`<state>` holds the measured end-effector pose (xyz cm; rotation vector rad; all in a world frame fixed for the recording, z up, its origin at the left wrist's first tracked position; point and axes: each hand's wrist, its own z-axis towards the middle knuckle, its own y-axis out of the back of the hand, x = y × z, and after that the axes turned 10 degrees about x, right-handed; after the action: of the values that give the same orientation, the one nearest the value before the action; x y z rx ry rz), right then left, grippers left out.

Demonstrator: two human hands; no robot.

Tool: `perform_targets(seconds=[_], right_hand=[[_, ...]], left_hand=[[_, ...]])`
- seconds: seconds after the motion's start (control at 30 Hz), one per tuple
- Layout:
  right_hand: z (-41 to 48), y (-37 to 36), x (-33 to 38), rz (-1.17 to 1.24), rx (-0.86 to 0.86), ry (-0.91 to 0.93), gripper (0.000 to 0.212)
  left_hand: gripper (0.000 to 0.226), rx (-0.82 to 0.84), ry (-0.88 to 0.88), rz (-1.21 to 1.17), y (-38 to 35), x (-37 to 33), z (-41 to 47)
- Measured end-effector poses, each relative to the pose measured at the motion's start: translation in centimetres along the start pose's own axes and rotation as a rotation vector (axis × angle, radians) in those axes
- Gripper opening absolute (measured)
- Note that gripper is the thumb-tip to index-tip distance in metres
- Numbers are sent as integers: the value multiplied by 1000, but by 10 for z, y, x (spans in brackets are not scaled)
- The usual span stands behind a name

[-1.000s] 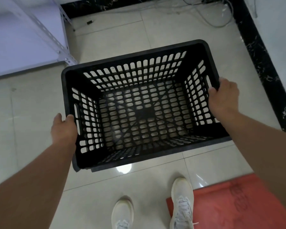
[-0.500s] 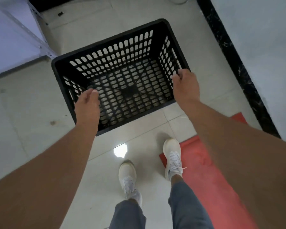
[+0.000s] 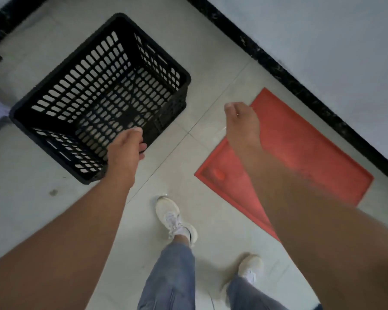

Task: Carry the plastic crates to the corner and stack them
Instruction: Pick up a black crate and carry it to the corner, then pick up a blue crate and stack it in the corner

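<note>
- The black perforated plastic crate stands upright and open-topped on the pale tiled floor. It sits close to the room corner, turned at an angle to the tile joints.
- A black marbled baseboard runs along the foot of the light wall beyond and to the right of the crate.
- The left hand is at the crate's nearest corner, back of the hand up. Its fingers are curled right by the rim, but I cannot tell whether they clasp the rim or only lie beside it.
- The right hand is well apart from the crate, in the air above the flat red rectangular mat. Its fingers hang loosely curled downward and hold nothing.
- The red mat lies on the floor between the crate and the baseboard, and the right forearm crosses over it.
- Below, two white sneakers and blue jeans legs show on the tiles, just beside the mat's near corner.
</note>
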<state>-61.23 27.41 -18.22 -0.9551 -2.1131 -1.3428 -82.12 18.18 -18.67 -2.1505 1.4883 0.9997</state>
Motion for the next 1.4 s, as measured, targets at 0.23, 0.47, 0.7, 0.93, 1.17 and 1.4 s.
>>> perform_targets(seconds=[0.23, 0.47, 0.7, 0.93, 1.17, 1.4], right_hand=[[-82, 83, -87, 115, -138, -122, 34], [-183, 172, -204, 201, -319, -222, 25], [-288, 250, -306, 323, -477, -394, 43], [-369, 290, -382, 496, -611, -552, 24], [-442, 307, -428, 643, -819, -745, 31], [-511, 321, -439, 714, -1040, -849, 28]], left_hand=[[8, 179, -36, 120, -100, 22, -68], [7, 362, -73, 234, -213, 77, -164], [15, 523, -86, 343, -314, 144, -263], [9, 706, -68, 464, -393, 195, -336], [23, 882, -71, 618, -446, 243, -371], [39, 1058, -2, 739, -475, 270, -401]])
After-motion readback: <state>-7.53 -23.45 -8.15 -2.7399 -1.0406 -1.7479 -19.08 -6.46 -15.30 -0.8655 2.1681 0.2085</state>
